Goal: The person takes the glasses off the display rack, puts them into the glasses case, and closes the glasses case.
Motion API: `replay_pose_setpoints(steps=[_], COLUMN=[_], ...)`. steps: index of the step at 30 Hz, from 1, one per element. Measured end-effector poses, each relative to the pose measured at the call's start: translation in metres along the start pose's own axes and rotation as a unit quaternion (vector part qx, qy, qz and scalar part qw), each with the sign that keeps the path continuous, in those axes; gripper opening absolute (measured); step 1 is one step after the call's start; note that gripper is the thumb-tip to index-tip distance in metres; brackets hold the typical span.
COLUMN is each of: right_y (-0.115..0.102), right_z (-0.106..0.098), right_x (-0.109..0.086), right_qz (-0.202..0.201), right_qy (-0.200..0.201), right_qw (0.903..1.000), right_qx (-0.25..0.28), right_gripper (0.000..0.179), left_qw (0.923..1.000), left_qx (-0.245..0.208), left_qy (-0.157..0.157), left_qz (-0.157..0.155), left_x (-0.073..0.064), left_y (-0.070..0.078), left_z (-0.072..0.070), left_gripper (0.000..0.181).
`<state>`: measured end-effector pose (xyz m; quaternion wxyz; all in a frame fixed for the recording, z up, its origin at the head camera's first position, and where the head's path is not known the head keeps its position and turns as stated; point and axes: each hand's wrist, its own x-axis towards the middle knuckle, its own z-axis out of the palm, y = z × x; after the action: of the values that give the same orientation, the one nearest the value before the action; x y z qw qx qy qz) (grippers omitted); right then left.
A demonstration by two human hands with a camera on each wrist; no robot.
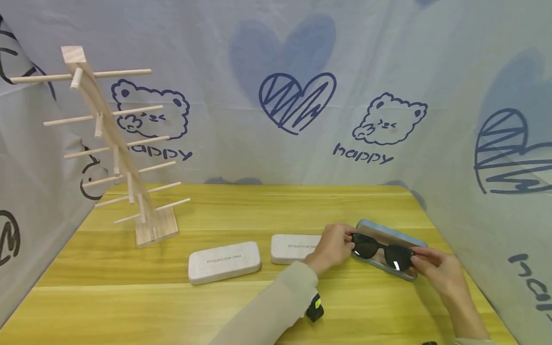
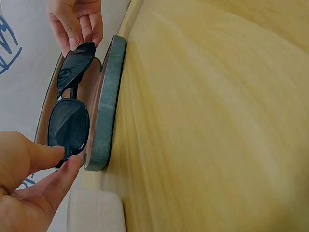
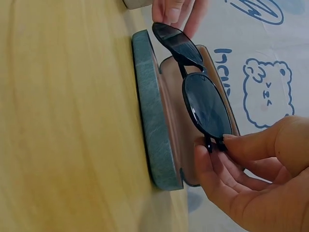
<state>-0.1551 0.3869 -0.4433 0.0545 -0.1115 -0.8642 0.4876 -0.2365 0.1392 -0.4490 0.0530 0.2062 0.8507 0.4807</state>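
Note:
Both hands hold a pair of black sunglasses (image 1: 381, 250) by its two ends, with the dark lenses facing the head camera. My left hand (image 1: 333, 245) pinches one end between thumb and fingers; my right hand (image 1: 440, 273) pinches the other. Behind and below the sunglasses is an open blue-green glasses case (image 2: 107, 104) with a pinkish-tan lining (image 3: 176, 92). In both wrist views the sunglasses overlap the case's inside. The temples look folded behind the lenses, partly hidden.
Two closed white glasses cases, one at centre left (image 1: 224, 262) and one (image 1: 290, 248) partly behind the left hand, lie on the wooden table (image 1: 142, 306). A wooden rack with pegs (image 1: 157, 225) stands at the left. Printed cloth (image 1: 224, 120) hangs around the table.

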Motion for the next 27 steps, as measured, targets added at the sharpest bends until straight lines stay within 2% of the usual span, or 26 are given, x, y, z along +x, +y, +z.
replay_pose_setpoints(steps=[5, 12, 18, 23, 27], right_y=[0.005, 0.005, 0.003, 0.005, 0.009], right_z=[-0.001, -0.001, 0.001, 0.002, 0.002], right_x=[0.0, 0.0, 0.003, 0.003, 0.002], right_qz=[0.016, 0.03, 0.034, 0.01, -0.027], right_qy=[0.005, 0.011, 0.027, 0.041, 0.059], right_qw=[0.9999, 0.9992, 0.9976, 0.9946, 0.986], right_qx=[0.002, -0.024, -0.054, -0.095, -0.154], right_gripper=[0.042, 0.042, 0.039, 0.035, 0.03], left_qw=[0.9999, 0.9993, 0.9986, 0.9973, 0.9959], left_qx=[-0.001, -0.009, 0.018, 0.053, 0.075], left_qy=[-0.013, -0.028, -0.04, -0.047, -0.048], left_qz=[-0.007, -0.024, -0.028, -0.017, -0.009], left_x=[0.001, 0.001, 0.003, 0.005, 0.006], left_y=[0.001, -0.001, -0.001, 0.0, 0.001], left_z=[0.005, 0.01, 0.011, 0.012, 0.014], left_gripper=[0.038, 0.043, 0.043, 0.043, 0.046])
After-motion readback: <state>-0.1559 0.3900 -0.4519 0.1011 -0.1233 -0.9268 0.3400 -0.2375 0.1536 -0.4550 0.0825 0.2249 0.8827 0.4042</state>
